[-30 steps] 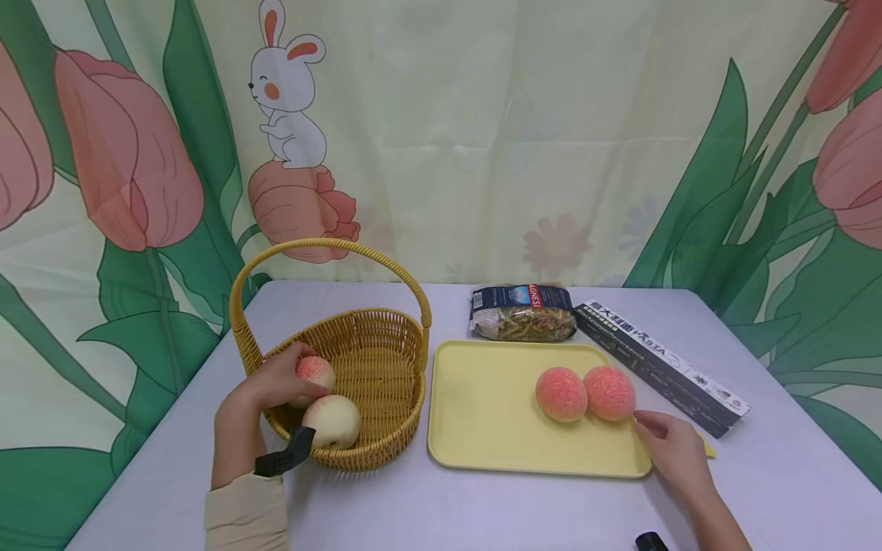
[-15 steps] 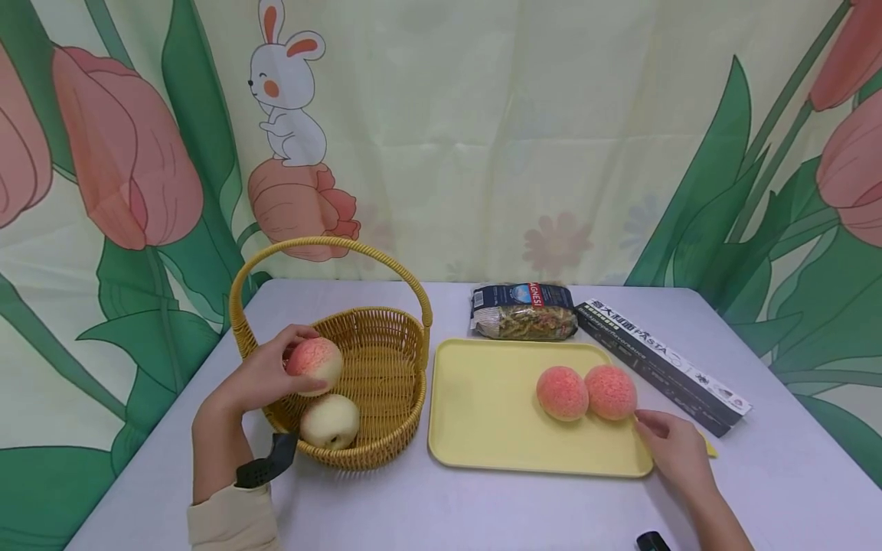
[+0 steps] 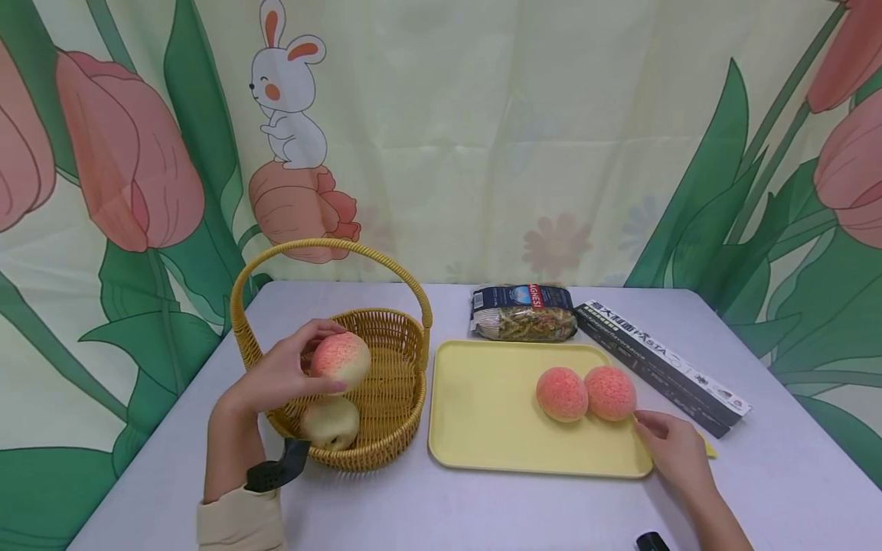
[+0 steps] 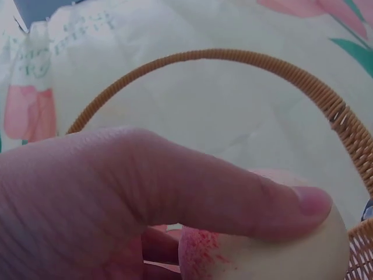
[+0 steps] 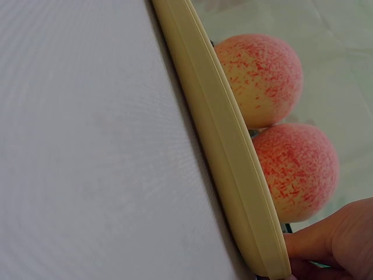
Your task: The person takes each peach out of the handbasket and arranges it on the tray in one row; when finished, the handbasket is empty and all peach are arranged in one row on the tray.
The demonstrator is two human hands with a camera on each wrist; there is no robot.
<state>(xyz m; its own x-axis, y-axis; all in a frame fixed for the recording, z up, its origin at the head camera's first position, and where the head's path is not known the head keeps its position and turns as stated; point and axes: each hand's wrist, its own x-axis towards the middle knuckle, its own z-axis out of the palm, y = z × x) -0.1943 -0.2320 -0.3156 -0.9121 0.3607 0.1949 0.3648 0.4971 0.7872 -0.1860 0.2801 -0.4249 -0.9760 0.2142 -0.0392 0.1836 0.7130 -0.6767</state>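
Note:
My left hand grips a pale peach with a pink blush, held up over the left side of the wicker basket. In the left wrist view the thumb lies across that peach, and the other fingers are mostly hidden behind it. Another peach, mostly cream, rests in the basket just below. At the right, my right hand pinches the right edge of the yellow tray. Two pinker peaches sit side by side on the tray near that hand.
The basket's tall handle arches over its opening. Behind the tray lie a bag of pasta and a long black pasta box set at a slant. A small black object shows at the front edge of view.
My left hand has lifted the blushed peach up from inside the basket, then moved a little to the right with it. The right hand and the tray have stayed in place.

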